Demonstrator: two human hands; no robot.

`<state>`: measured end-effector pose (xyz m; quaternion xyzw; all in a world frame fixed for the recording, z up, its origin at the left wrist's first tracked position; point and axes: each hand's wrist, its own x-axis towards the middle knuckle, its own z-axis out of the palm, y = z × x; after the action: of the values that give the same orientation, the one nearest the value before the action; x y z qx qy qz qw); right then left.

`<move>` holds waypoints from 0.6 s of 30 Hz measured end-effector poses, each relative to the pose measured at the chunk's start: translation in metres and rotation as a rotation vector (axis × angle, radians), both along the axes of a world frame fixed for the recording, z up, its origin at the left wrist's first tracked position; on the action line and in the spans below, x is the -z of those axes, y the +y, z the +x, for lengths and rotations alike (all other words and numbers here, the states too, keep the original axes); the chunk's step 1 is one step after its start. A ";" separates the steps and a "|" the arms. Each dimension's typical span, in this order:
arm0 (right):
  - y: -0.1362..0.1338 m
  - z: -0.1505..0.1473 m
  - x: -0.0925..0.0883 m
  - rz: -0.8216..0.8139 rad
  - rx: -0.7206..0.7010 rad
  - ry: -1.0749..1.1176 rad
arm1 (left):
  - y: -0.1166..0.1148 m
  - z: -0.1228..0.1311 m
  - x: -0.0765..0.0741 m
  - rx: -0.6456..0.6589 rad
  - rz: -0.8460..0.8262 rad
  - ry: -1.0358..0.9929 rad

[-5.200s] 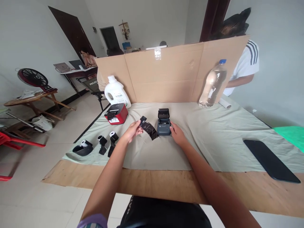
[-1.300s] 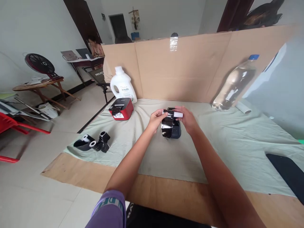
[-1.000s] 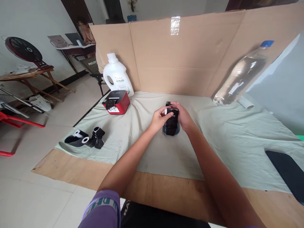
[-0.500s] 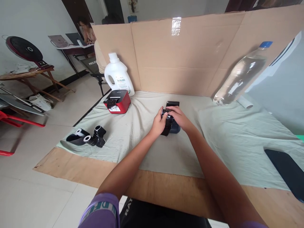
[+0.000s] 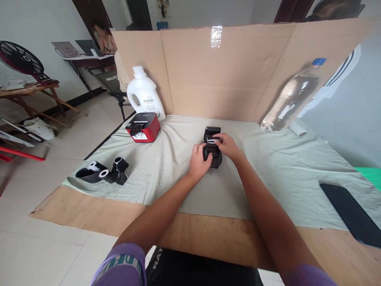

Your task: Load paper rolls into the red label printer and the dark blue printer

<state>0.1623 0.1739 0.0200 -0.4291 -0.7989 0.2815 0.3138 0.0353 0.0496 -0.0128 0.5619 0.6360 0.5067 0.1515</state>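
An office-like workroom is surrounding the tabletop (image 5: 220, 234). Laptops (image 5: 65, 50) are standing beyond; a cardboard panel (image 5: 211, 75) is partitioning the space.

Free room runs across the pale green cloth (image 5: 282, 171) at centre right; the small black boxy device with raised lid (image 5: 212, 130) blocks the centre, the brown cardboard panel (image 5: 220, 75) the upper middle.

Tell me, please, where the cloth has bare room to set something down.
Bare cloth lies between the right hand, clear bottle and black slab; another patch separates the left hand from the black rolls. It's crowded at the dark device, where both hands are.
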 end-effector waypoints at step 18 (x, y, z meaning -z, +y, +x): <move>0.000 -0.011 0.026 -0.069 0.301 0.109 | -0.027 0.004 0.000 -0.074 -0.226 0.044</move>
<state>0.1516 0.1741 -0.0058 -0.5388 -0.6971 0.2814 0.3801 0.0388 0.0225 -0.0131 0.5283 0.7126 0.4245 0.1811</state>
